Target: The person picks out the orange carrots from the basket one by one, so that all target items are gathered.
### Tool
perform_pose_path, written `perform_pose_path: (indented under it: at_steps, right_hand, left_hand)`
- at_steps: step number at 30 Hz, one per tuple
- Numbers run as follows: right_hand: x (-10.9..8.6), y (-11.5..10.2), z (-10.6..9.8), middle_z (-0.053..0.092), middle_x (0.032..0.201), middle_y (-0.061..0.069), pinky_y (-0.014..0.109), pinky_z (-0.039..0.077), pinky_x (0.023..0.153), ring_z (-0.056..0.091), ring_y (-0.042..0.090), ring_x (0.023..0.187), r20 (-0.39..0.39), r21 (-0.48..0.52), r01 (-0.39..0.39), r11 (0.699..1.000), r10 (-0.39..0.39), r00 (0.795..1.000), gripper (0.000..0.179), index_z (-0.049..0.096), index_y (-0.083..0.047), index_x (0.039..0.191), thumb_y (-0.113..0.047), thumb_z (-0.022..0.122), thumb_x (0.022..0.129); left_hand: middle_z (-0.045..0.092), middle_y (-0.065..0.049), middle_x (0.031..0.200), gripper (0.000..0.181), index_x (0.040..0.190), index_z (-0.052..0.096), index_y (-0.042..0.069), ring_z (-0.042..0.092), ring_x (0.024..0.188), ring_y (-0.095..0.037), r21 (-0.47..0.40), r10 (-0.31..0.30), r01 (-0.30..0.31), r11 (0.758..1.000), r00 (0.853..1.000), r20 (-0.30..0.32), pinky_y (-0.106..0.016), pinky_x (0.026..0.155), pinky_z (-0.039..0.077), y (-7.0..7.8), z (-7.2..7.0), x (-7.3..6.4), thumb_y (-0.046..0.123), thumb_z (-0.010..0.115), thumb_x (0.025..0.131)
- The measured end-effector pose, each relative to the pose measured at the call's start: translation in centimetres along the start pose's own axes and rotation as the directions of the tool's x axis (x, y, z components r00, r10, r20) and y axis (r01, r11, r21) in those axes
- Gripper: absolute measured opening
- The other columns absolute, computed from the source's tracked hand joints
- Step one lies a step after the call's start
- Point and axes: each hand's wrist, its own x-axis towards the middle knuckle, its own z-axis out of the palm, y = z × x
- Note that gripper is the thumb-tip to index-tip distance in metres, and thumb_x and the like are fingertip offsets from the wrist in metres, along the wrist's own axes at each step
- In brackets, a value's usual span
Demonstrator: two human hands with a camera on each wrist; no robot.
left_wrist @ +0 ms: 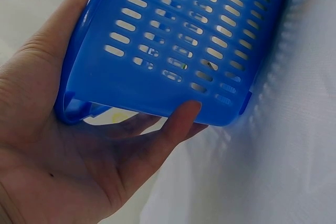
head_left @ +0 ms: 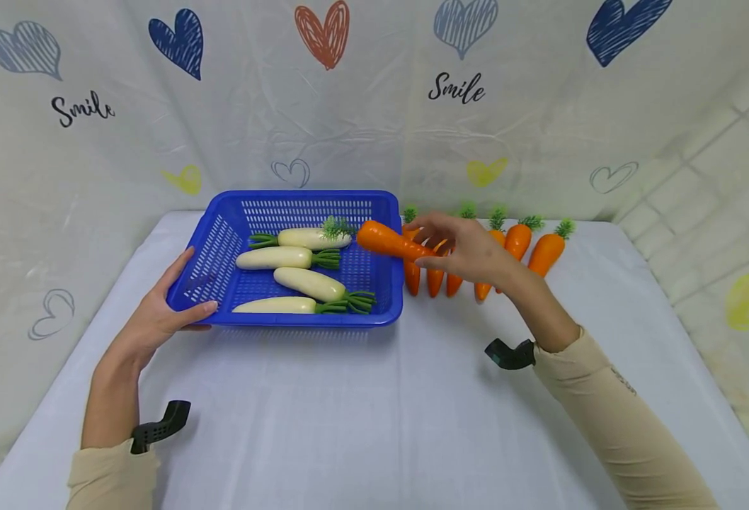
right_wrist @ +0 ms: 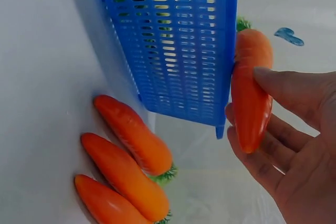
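Observation:
A blue plastic basket [head_left: 311, 320] with slotted walls holds several white radishes [head_left: 311, 283] with green stems. At its left front corner, my left hand [head_left: 158, 301] grips the rim; the left wrist view shows the thumb and fingers around that corner of the basket [left_wrist: 173, 45]. My right hand [head_left: 470, 248] pinches an orange carrot [head_left: 387, 241] at its tapered end, over the basket's right rim, with its leafy top pointing into the basket. In the right wrist view the thumb and fingers lie on either side of the carrot [right_wrist: 251, 93].
Several more carrots [head_left: 546, 253] lie in a row on the white tablecloth [head_left: 323, 418] to the right of the basket, partly hidden behind my right hand. A white curtain [head_left: 374, 106] with printed hearts hangs behind the table.

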Motion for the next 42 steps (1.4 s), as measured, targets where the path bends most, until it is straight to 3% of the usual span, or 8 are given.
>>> perform_pose_path:
  at_steps: [5, 9, 16, 21, 26, 30, 36, 42]
  right_hand:
    - [-0.2, 0.2, 0.0, 0.071, 0.126, 0.012, 0.043, 0.065, 0.087, 0.071, 0.029, 0.106, 0.048, 0.012, -0.023, 1.0, 0.022, 0.999, 0.059, 0.059, -0.016, 0.145, -0.014, 0.081, 0.091]
    - [-0.4, 0.5, -0.1, 0.071, 0.124, 0.013, 0.047, 0.064, 0.089, 0.073, 0.028, 0.104, 0.087, 0.034, -0.036, 0.999, 0.033, 0.996, 0.076, 0.047, -0.027, 0.156, -0.013, 0.082, 0.09]
    - [-1.0, 1.5, -0.2, 0.066, 0.125, 0.016, 0.056, 0.058, 0.101, 0.071, 0.032, 0.107, 0.129, 0.181, -0.085, 0.98, 0.062, 0.99, 0.093, 0.027, -0.037, 0.165, -0.01, 0.079, 0.092]
    - [-1.4, 2.2, -0.5, 0.064, 0.132, 0.017, 0.047, 0.059, 0.1, 0.067, 0.032, 0.112, 0.084, 0.23, -0.102, 0.968, 0.085, 0.993, 0.098, 0.021, -0.042, 0.166, -0.01, 0.078, 0.093]
    - [-1.7, 2.7, -0.8, 0.066, 0.125, 0.021, 0.031, 0.064, 0.085, 0.069, 0.033, 0.108, 0.053, 0.292, -0.116, 0.949, 0.105, 0.993, 0.1, 0.018, -0.042, 0.166, -0.007, 0.077, 0.093]
    - [-2.0, 3.1, -0.9, 0.062, 0.121, 0.021, 0.033, 0.065, 0.076, 0.07, 0.029, 0.099, 0.024, 0.354, -0.159, 0.922, 0.161, 0.987, 0.099, 0.019, -0.042, 0.165, -0.006, 0.077, 0.093]
    - [-2.6, 3.6, -1.2, 0.054, 0.122, 0.016, 0.04, 0.067, 0.075, 0.067, 0.024, 0.092, -0.022, 0.451, -0.187, 0.873, 0.221, 0.975, 0.102, 0.018, -0.045, 0.164, -0.003, 0.077, 0.092]
    - [-3.2, 4.5, -1.8, 0.049, 0.124, 0.011, 0.043, 0.067, 0.077, 0.068, 0.021, 0.096, -0.032, 0.464, -0.194, 0.864, 0.235, 0.971, 0.106, 0.012, -0.049, 0.164, -0.003, 0.076, 0.093]
  left_hand:
    - [-0.004, -0.02, 0.176, 0.104, 0.16, -0.009, 0.055, 0.044, 0.137, -0.049, 0.0, -0.007, 0.007, 1.0, 1.0, 0.003, -0.016, 0.082, 0.058, 0.0, 0.0, 0.2, 0.036, 0.072, 0.098]
    - [-0.004, -0.02, 0.176, 0.104, 0.16, -0.009, 0.055, 0.044, 0.138, -0.05, 0.005, -0.005, 0.005, 1.0, 1.0, 0.002, -0.017, 0.082, 0.059, 0.0, 0.1, 0.3, 0.037, 0.073, 0.098]
    - [-0.005, -0.02, 0.176, 0.104, 0.16, -0.009, 0.055, 0.045, 0.137, -0.05, 0.006, -0.001, 0.001, 1.0, 1.0, 0.004, -0.019, 0.083, 0.06, -0.1, 0.1, 0.5, 0.037, 0.073, 0.098]
    - [-0.006, -0.021, 0.176, 0.104, 0.16, -0.009, 0.056, 0.044, 0.138, -0.051, 0.008, -0.007, 0.007, 1.0, 1.0, 0.006, -0.02, 0.083, 0.06, -0.1, 0.0, 0.4, 0.037, 0.072, 0.098]
    - [-0.007, -0.022, 0.175, 0.104, 0.16, -0.01, 0.055, 0.044, 0.138, -0.051, 0.009, -0.019, 0.019, 1.0, 1.0, 0.007, -0.016, 0.082, 0.058, -0.2, -0.1, 0.1, 0.038, 0.072, 0.098]
    - [-0.007, -0.021, 0.175, 0.104, 0.16, -0.01, 0.055, 0.043, 0.138, -0.051, 0.005, -0.021, 0.021, 1.0, 1.0, 0.008, -0.014, 0.081, 0.057, -0.2, -0.1, 0.1, 0.037, 0.072, 0.099]
    - [-0.006, -0.021, 0.175, 0.104, 0.161, -0.01, 0.054, 0.043, 0.138, -0.051, 0.001, -0.015, 0.015, 1.0, 1.0, 0.009, -0.017, 0.082, 0.058, -0.1, -0.1, 0.1, 0.037, 0.072, 0.098]
    - [-0.005, -0.022, 0.175, 0.104, 0.16, -0.01, 0.055, 0.043, 0.138, -0.051, -0.003, -0.018, 0.018, 1.0, 1.0, 0.01, -0.017, 0.082, 0.059, 0.0, 0.0, 0.0, 0.037, 0.072, 0.098]
